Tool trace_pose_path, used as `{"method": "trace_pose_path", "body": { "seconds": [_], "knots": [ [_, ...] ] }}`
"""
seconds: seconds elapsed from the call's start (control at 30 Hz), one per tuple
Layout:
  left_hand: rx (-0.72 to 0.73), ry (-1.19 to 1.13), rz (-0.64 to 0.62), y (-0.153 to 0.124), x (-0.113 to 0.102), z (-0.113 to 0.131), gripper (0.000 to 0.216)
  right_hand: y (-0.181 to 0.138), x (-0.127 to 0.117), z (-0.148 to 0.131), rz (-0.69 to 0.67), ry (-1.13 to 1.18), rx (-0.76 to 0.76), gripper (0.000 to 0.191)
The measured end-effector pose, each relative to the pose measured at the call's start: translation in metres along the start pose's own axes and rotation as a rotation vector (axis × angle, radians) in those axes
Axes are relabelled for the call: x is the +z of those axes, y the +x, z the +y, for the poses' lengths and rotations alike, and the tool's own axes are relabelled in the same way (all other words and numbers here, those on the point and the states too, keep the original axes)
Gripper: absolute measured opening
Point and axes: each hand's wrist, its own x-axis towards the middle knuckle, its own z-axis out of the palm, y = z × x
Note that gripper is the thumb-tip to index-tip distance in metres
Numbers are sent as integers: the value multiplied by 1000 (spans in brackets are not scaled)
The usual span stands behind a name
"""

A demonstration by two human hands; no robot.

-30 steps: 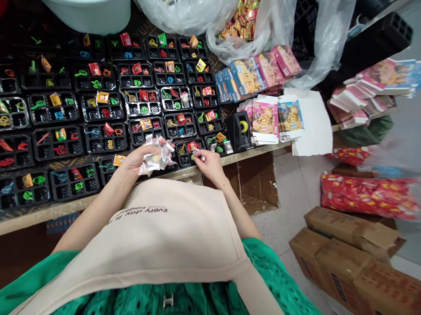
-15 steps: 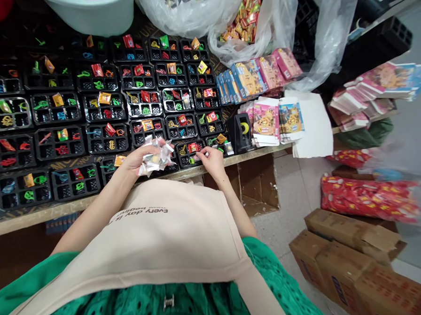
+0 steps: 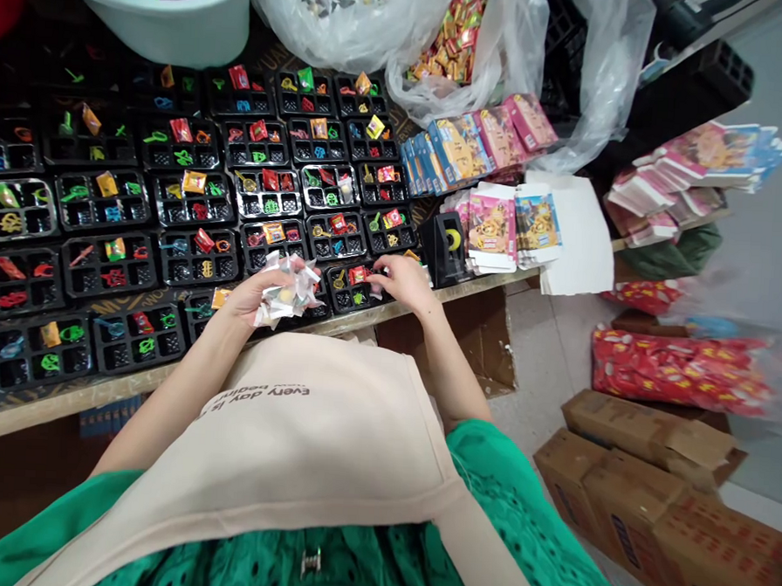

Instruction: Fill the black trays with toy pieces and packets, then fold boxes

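Note:
My left hand [image 3: 250,296] is closed round a bunch of small clear-wrapped packets [image 3: 287,293], held just above the front edge of the table. My right hand [image 3: 405,281] reaches over the black compartment tray [image 3: 355,288] at the front right, fingers pinched together at a small item I cannot make out. Rows of black trays [image 3: 193,186] cover the table, each holding small coloured toys and sweets.
A tape dispenser [image 3: 447,243] and stacks of flat printed cartons [image 3: 512,225] lie right of the trays. Clear bags of sweets [image 3: 456,43] and a pale tub [image 3: 162,19] stand at the back. Cardboard boxes [image 3: 656,482] sit on the floor at right.
My right hand has moved a little up and right over the front right tray. My left hand with the packets has stayed in place.

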Motion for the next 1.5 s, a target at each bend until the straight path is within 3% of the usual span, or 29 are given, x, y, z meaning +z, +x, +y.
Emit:
{"method": "trace_pose_path", "body": {
  "seconds": [0.17, 0.33, 0.47, 0.6, 0.7, 0.77, 0.93, 1.07, 1.17, 1.37, 1.5],
  "knots": [
    [24, 5, 4, -4, -5, 2, 36, 2, 15, -15, 141, 300, -116, 41],
    [35, 21, -4, -3, -7, 2, 36, -11, 49, -34, 145, 431, -206, 27],
    [21, 35, 2, -1, -6, 1, 34, -20, 73, -38, 151, 384, -200, 24],
    [4, 18, -14, 1, -3, 0, 35, -22, 72, -37, 223, 235, -216, 23],
    [-5, 29, -40, 2, -2, -1, 37, -21, 59, -45, 350, 356, -225, 26],
    [-7, 46, -54, 2, -2, -3, 39, -18, 51, -54, 313, 523, -233, 22],
    [5, 72, -50, 2, -4, -7, 44, -9, 50, -78, 52, 822, -220, 32],
    [-4, 24, 16, -9, -13, -6, 41, -3, 47, -80, 69, 958, -161, 30],
    [12, -8, 81, -23, -23, -2, 38, -2, 43, -74, 97, 817, -154, 21],
    [47, -15, 119, -41, -34, 6, 36, -5, 59, -69, -18, 164, -272, 16],
    [77, -13, 70, -40, -35, 4, 38, -7, 66, -70, -4, 55, -249, 11]
  ]
}}
